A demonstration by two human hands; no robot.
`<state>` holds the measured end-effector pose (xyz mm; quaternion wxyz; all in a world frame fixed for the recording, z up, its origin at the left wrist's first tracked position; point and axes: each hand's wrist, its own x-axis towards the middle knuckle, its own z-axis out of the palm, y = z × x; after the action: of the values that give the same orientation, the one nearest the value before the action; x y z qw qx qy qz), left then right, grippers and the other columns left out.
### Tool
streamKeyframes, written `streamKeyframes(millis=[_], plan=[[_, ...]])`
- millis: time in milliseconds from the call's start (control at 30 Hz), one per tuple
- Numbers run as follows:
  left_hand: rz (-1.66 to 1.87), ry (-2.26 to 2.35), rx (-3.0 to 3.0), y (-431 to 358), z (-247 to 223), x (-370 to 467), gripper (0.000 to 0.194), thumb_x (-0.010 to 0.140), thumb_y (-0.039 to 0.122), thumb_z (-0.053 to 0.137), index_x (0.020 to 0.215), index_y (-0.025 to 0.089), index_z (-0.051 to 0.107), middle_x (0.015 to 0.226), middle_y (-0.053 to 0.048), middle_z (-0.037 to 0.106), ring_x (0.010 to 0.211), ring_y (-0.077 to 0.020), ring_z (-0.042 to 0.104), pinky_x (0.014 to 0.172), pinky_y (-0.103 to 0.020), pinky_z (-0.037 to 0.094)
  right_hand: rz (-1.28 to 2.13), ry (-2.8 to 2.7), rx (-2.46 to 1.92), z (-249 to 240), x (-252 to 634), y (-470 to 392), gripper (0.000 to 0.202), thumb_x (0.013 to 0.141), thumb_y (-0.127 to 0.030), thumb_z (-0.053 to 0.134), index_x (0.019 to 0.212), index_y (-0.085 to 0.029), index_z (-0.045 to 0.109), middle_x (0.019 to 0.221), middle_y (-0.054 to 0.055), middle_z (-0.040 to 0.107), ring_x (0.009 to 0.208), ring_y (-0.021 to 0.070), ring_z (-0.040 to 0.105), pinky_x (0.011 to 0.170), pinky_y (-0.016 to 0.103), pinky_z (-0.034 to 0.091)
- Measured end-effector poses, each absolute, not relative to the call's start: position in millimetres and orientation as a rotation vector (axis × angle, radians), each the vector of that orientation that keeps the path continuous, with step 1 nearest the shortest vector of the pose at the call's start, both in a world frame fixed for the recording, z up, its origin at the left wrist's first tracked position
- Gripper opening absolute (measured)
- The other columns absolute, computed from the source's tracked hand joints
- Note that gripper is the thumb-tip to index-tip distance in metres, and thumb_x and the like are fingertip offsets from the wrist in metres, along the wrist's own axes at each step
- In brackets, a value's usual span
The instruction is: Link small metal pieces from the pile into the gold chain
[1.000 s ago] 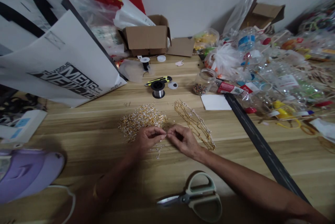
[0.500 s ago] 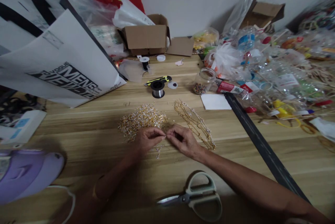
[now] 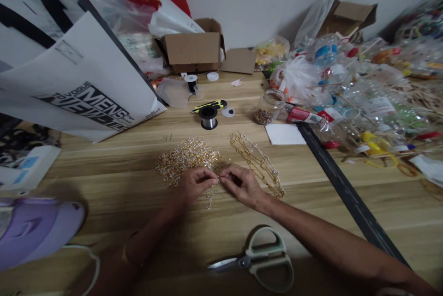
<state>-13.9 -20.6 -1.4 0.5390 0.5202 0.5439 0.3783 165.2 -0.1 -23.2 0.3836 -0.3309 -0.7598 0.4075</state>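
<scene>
My left hand [image 3: 196, 182] is closed in a pinch just in front of a pile of small gold and silver metal pieces [image 3: 185, 155]. My right hand [image 3: 242, 184] pinches too, its fingertips meeting those of the left. A tiny shiny metal piece [image 3: 218, 177] shows where they meet; its exact kind is too small to make out. Below the left fingers is a short silver chain [image 3: 209, 200]; whether it hangs from them or lies on the table, I cannot tell. Gold and silver bead chains [image 3: 262, 166] lie beyond my right hand.
Grey-handled scissors [image 3: 256, 259] lie close to me. Behind the pile are a wire spool [image 3: 208, 118], a yellow-black cutter [image 3: 211, 106] and a jar of beads [image 3: 269, 107]. Plastic bottles [image 3: 374, 97] crowd the right; a white bag [image 3: 86, 74] stands left.
Almost nothing differs. Both hands keep their pinch at the same spot, with only a slight shift of the fingertips.
</scene>
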Motion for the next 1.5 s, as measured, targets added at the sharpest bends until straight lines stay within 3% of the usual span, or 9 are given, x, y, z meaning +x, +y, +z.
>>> streamKeyframes(millis=[500, 1200, 1500], plan=[[0.901, 1.336, 1.373, -23.0, -1.4, -12.5, 0.009, 0.068, 0.022, 0.065, 0.066, 0.014, 0.063, 0.065, -0.002, 0.066, 0.062, -0.0127, 0.06, 0.061, -0.022, 0.045, 1.132, -1.898, -0.824, -26.2, 165.8, -1.4, 0.011, 0.086, -0.026, 0.057, 0.093, -0.017, 0.059, 0.072, 0.0, 0.055, 0.062, 0.0101, 0.05, 0.055, 0.02, 0.039], [0.912, 1.271, 1.55, -29.1, -14.0, -13.3, 0.009, 0.082, 0.026, 0.055, 0.08, 0.017, 0.055, 0.072, -0.001, 0.064, 0.071, -0.0149, 0.064, 0.064, -0.023, 0.046, 1.17, -1.974, -0.782, -21.7, 165.0, 1.1, 0.012, 0.087, -0.024, 0.054, 0.078, -0.016, 0.056, 0.068, -0.001, 0.051, 0.061, 0.0103, 0.045, 0.057, 0.021, 0.035], [0.925, 1.179, 1.363, -24.2, -10.0, -12.8, 0.013, 0.082, 0.03, 0.055, 0.083, 0.016, 0.055, 0.071, -0.001, 0.063, 0.07, -0.0141, 0.062, 0.066, -0.024, 0.047, 1.19, -2.002, -0.755, -25.9, 166.7, 1.8, 0.011, 0.09, -0.022, 0.048, 0.083, -0.016, 0.054, 0.072, 0.0, 0.051, 0.065, 0.011, 0.046, 0.061, 0.022, 0.037]])
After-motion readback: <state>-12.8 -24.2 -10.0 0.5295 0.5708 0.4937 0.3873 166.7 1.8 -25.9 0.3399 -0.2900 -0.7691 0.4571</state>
